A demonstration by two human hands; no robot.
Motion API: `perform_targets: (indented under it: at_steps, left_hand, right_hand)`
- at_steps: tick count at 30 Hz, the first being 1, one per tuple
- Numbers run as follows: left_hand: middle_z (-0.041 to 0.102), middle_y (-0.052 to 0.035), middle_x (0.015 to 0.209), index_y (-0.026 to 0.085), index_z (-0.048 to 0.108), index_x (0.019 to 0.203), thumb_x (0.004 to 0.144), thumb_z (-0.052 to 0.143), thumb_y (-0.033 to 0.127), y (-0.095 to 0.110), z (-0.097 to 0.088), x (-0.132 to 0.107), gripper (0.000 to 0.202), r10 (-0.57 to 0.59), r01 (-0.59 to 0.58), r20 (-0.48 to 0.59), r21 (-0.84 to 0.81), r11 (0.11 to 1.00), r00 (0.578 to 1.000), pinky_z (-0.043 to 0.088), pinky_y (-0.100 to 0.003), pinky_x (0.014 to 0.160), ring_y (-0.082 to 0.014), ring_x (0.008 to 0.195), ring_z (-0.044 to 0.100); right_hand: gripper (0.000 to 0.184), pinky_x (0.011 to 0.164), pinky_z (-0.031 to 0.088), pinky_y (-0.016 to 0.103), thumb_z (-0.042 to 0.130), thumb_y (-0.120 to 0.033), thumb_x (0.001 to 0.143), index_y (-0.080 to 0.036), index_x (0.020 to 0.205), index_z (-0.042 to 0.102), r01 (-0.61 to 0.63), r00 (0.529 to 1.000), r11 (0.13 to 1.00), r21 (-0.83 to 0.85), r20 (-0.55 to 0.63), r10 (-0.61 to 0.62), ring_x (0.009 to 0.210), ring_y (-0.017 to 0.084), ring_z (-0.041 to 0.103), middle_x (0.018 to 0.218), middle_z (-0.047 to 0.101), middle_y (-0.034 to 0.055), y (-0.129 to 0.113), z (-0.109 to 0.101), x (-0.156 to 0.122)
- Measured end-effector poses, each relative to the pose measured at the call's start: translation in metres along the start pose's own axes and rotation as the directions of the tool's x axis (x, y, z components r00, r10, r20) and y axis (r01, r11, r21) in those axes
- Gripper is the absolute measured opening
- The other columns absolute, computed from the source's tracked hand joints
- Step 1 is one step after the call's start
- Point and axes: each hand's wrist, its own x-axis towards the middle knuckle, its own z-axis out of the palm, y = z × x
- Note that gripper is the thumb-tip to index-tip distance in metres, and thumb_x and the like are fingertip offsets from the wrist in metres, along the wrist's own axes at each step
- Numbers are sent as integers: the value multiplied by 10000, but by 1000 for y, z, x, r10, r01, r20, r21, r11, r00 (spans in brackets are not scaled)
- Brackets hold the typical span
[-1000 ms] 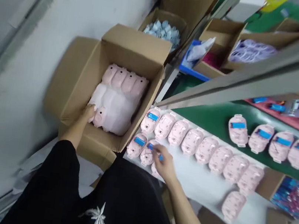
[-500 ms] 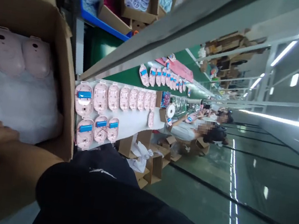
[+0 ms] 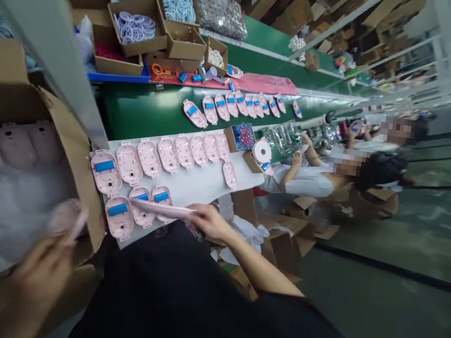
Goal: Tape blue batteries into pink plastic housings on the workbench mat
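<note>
My left hand (image 3: 48,264), smeared by motion, is at the near edge of the cardboard box (image 3: 90,194), its fingers closed on a pink plastic shell (image 3: 67,219). In my right hand (image 3: 211,222) is another pink shell (image 3: 164,210), gripped at one end and seen nearly edge-on. This shell hovers over the front row of shells on the white table (image 3: 201,188) and partly hides two of them. Several open pink shells (image 3: 150,159) lie in rows there, some with a blue block (image 3: 118,209) inside. White sheeting (image 3: 10,216) covers much of the box, with pink shells (image 3: 16,149) showing behind it.
A green conveyor (image 3: 149,115) beyond the table carries more shells with blue blocks. A metal post (image 3: 73,50) rises beside the box. Boxes of purple rings (image 3: 134,27) and blue rings (image 3: 177,1) stand behind. Co-workers (image 3: 305,175) sit at the right, near a white roll (image 3: 262,151).
The view has swung and tilted. One hand was reaching into the box on the sheeting; now both hands show, each with a pink shell, the right one over the table.
</note>
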Motion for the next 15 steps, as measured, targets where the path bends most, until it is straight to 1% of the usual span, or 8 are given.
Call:
perform_targets:
  at_steps: [2, 3, 5, 7, 9, 11, 13, 15]
  left_hand:
    - [730, 3, 1095, 554, 574, 1459, 986, 547, 351, 73, 63, 29, 516, 116, -116, 44, 2, 993, 992, 596, -462, 1005, -283, 1039, 730]
    - [729, -22, 1109, 501, 609, 1450, 1009, 503, 312, 109, 101, 44, 492, 189, -186, 123, -33, 982, 974, 586, -451, 1031, -267, 1031, 728]
    - [725, -91, 1106, 376, 667, 1424, 1051, 373, 268, 173, 181, 71, 487, 278, -264, 280, -88, 960, 919, 564, -471, 1070, -270, 1072, 711]
    - [720, -134, 1114, 301, 673, 1420, 1072, 277, 254, 222, 257, 89, 529, 334, -318, 427, -109, 942, 840, 546, -489, 1095, -282, 1136, 689]
    - [720, -141, 1121, 282, 664, 1423, 1078, 245, 250, 256, 324, 99, 543, 356, -354, 512, -106, 929, 782, 541, -469, 1101, -279, 1176, 676]
    - [724, -125, 1121, 290, 670, 1401, 1073, 259, 235, 278, 380, 102, 529, 358, -372, 544, -89, 924, 759, 554, -433, 1081, -266, 1177, 680]
    - [725, -104, 1125, 303, 690, 1357, 1058, 282, 214, 292, 421, 102, 514, 357, -386, 565, -73, 920, 744, 573, -403, 1049, -255, 1151, 695]
    - [725, -92, 1111, 311, 722, 1286, 1032, 308, 189, 301, 445, 100, 501, 368, -404, 560, -64, 912, 743, 584, -389, 1031, -253, 1124, 711]
  right_hand:
    - [310, 881, 598, 296, 550, -371, 1056, -197, 1156, 787, -126, 982, 988, -87, -155, 111, 919, 217, 773, 1038, 817, 74, 57, -42, -51]
    - [306, 929, 597, 315, 550, -335, 1044, -208, 1187, 789, -180, 963, 972, -148, -229, 143, 993, 234, 775, 1112, 815, 84, 87, -57, -70]
    - [337, 1028, 582, 356, 547, -233, 1002, -225, 1241, 784, -273, 927, 927, -258, -329, 182, 1149, 260, 750, 1273, 779, 91, 149, -77, -95]
    - [402, 1070, 575, 385, 532, -150, 963, -235, 1272, 775, -349, 903, 880, -323, -368, 223, 1219, 268, 725, 1352, 744, 86, 213, -91, -106]
    - [445, 1088, 570, 405, 516, -103, 946, -239, 1288, 767, -390, 891, 852, -349, -378, 253, 1249, 269, 711, 1389, 722, 86, 270, -104, -107]
    - [467, 1124, 544, 415, 499, -72, 942, -228, 1297, 759, -398, 885, 853, -336, -386, 261, 1289, 268, 687, 1425, 698, 98, 315, -114, -103]
    - [474, 1166, 504, 424, 492, -52, 934, -206, 1301, 751, -388, 881, 872, -299, -399, 255, 1329, 267, 656, 1454, 676, 115, 343, -118, -95]
    - [470, 1192, 472, 442, 505, -36, 913, -181, 1290, 745, -362, 884, 897, -253, -399, 244, 1343, 274, 638, 1454, 674, 139, 356, -115, -86]
